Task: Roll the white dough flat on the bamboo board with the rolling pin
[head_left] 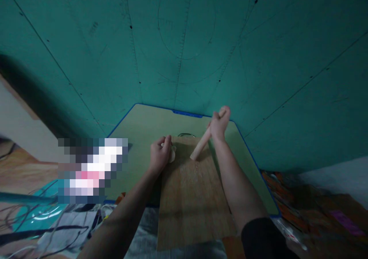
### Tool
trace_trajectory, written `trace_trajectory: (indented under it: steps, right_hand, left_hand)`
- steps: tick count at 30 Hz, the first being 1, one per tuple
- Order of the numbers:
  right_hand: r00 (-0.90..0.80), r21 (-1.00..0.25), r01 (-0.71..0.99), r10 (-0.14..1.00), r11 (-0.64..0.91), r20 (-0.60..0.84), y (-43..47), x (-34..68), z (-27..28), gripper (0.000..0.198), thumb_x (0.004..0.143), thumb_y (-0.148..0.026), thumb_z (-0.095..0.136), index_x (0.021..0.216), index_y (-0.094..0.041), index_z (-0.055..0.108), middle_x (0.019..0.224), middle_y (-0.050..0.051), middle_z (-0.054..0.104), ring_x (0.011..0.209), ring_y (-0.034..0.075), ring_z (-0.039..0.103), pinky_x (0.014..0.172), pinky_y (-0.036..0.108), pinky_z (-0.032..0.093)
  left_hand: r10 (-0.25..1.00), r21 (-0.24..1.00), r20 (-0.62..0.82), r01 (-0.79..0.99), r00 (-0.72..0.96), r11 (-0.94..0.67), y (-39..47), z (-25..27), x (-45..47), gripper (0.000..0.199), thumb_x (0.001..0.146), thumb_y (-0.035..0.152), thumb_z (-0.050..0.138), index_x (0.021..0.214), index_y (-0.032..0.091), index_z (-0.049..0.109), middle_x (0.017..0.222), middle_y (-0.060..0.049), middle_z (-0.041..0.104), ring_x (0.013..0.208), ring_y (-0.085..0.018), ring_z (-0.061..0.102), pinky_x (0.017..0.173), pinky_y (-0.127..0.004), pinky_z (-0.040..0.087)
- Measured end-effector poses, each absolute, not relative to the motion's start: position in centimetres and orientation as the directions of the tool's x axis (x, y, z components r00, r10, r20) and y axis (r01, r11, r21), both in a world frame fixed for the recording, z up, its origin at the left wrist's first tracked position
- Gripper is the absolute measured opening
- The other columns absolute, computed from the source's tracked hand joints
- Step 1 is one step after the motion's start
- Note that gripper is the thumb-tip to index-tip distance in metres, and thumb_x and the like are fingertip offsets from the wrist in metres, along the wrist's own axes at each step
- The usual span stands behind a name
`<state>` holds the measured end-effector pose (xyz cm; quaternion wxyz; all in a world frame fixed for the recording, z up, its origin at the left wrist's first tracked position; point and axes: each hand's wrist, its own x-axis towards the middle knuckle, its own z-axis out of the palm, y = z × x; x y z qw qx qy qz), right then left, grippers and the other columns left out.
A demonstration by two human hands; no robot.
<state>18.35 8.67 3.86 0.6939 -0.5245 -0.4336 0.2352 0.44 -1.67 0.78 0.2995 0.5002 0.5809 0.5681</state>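
A wooden cutting board lies over the near part of the table, with pale specks, perhaps crumbs or flour, near its middle. My right hand is wrapped round a pale wooden rolling pin. The pin slants, its lower end at the board's surface and its upper end rising past my fist. At the board's upper left, my left hand is closed on a thin, pale piece of dough, part of which hangs out beside the fingers. The rest of that piece is hidden by the hand.
The pale green table has a blue rim and stands against a green wall. A metal handle shows behind the board. Cables and a teal basin are at left, beside a pixelated patch. Boxes lie at right.
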Motion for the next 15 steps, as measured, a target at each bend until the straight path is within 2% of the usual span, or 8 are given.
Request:
trace_trajectory:
  steps: [2, 5, 8, 9, 11, 15]
  right_hand:
    - [0.578, -0.957, 0.078, 0.770, 0.279, 0.271, 7.8, 20.1, 3.9, 0.039, 0.086, -0.025, 0.055, 0.123, -0.026, 0.042, 0.077, -0.007, 0.053, 0.035, 0.003, 0.039, 0.031, 0.015, 0.033]
    - [0.587, -0.963, 0.051, 0.772, 0.264, 0.242, 6.5, 21.7, 3.6, 0.038, 0.085, -0.023, 0.056, 0.121, -0.027, 0.042, 0.069, -0.011, 0.049, 0.033, 0.004, 0.040, 0.030, 0.015, 0.033]
    - [0.700, -0.968, 0.032, 0.686, 0.249, 0.199, 5.7, 22.6, 3.2, 0.037, 0.085, -0.022, 0.054, 0.119, -0.027, 0.040, 0.068, -0.012, 0.047, 0.031, 0.004, 0.040, 0.030, 0.015, 0.034]
    - [0.702, -0.972, 0.022, 0.689, 0.232, 0.180, 5.5, 22.8, 3.2, 0.036, 0.085, -0.021, 0.054, 0.118, -0.027, 0.040, 0.068, -0.012, 0.047, 0.031, 0.004, 0.041, 0.030, 0.015, 0.034]
    - [0.674, -0.976, 0.019, 0.718, 0.218, 0.174, 5.3, 23.0, 3.2, 0.034, 0.084, -0.020, 0.053, 0.116, -0.026, 0.041, 0.069, -0.012, 0.047, 0.032, 0.005, 0.042, 0.030, 0.016, 0.035]
    - [0.716, -0.966, 0.011, 0.672, 0.260, 0.189, 5.0, 22.2, 3.5, 0.037, 0.085, -0.021, 0.053, 0.119, -0.027, 0.039, 0.069, -0.012, 0.048, 0.030, 0.004, 0.040, 0.030, 0.016, 0.035]
  left_hand:
    - [0.923, 0.959, 0.219, 0.243, -0.317, -0.144, -1.7, 0.8, 0.5, 0.042, 0.080, 0.052, 0.049, 0.053, 0.021, 0.055, 0.049, 0.000, 0.053, 0.052, -0.015, 0.050, 0.051, -0.025, 0.039]
    - [0.924, 0.960, 0.217, 0.240, -0.315, -0.144, -1.7, 0.9, 0.4, 0.040, 0.080, 0.051, 0.049, 0.054, 0.021, 0.056, 0.048, 0.000, 0.053, 0.051, -0.015, 0.050, 0.050, -0.025, 0.039]
    - [0.924, 0.959, 0.222, 0.241, -0.311, -0.149, -1.7, 0.9, 0.4, 0.041, 0.080, 0.051, 0.049, 0.055, 0.021, 0.057, 0.050, 0.000, 0.055, 0.052, -0.015, 0.051, 0.051, -0.025, 0.041]
    - [0.924, 0.958, 0.225, 0.244, -0.309, -0.151, -1.7, 0.8, 0.4, 0.041, 0.080, 0.052, 0.049, 0.055, 0.020, 0.057, 0.050, 0.000, 0.054, 0.052, -0.015, 0.051, 0.051, -0.025, 0.040]
    - [0.925, 0.957, 0.226, 0.246, -0.306, -0.153, -1.7, 0.8, 0.4, 0.042, 0.080, 0.053, 0.050, 0.054, 0.020, 0.056, 0.050, 0.000, 0.053, 0.051, -0.014, 0.050, 0.051, -0.025, 0.040]
    - [0.934, 0.965, 0.206, 0.219, -0.293, -0.145, -1.8, 0.9, 0.4, 0.042, 0.080, 0.054, 0.048, 0.057, 0.020, 0.057, 0.051, 0.000, 0.055, 0.051, -0.015, 0.052, 0.050, -0.025, 0.040]
